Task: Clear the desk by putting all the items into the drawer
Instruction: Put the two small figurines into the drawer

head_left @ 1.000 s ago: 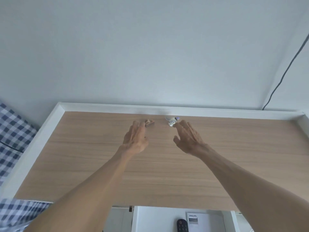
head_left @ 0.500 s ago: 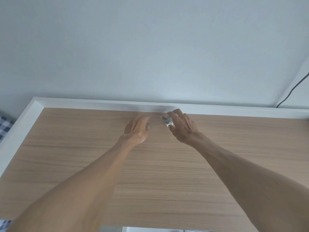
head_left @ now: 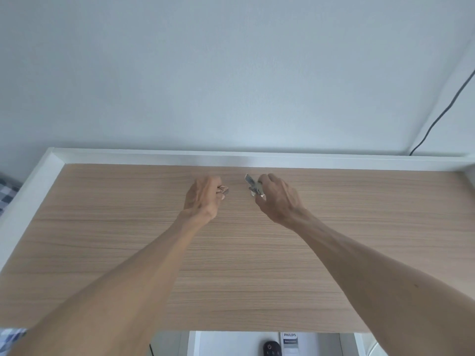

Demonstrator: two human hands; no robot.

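Note:
My left hand point(head_left: 203, 196) is closed around a small tan patterned object point(head_left: 223, 189) that peeks out past the fingers, near the far middle of the wooden desk point(head_left: 128, 240). My right hand point(head_left: 279, 199) grips a small silvery grey object point(head_left: 253, 186), held a little above the desk top. The two hands are close together, side by side. At the bottom edge the open white drawer point(head_left: 231, 343) shows below the desk's front edge.
Inside the drawer lie a black remote point(head_left: 270, 348) and a white Philips box point(head_left: 290, 341). A white raised rim point(head_left: 231, 156) borders the desk at back and sides. A dark cable point(head_left: 442, 114) runs down the wall at right. Checked fabric point(head_left: 7, 194) lies at left.
Both hands reached the two small objects at the back of the desk and closed on them. They now hold them slightly lifted and drawn back from the rim.

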